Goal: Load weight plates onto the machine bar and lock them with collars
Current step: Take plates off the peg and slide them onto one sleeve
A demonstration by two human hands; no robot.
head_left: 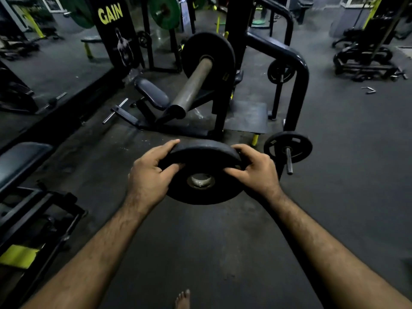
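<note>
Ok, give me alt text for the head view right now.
Both hands, left hand and right hand, grip a black weight plate short of the machine bar, which already carries one loaded plate. No collar visible.

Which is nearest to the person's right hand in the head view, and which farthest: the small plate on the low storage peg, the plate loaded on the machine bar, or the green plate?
From the right hand:
1. Small plate on the low peg, just right.
2. Loaded plate on the machine bar, ahead.
3. Green plate, far back left.
</note>
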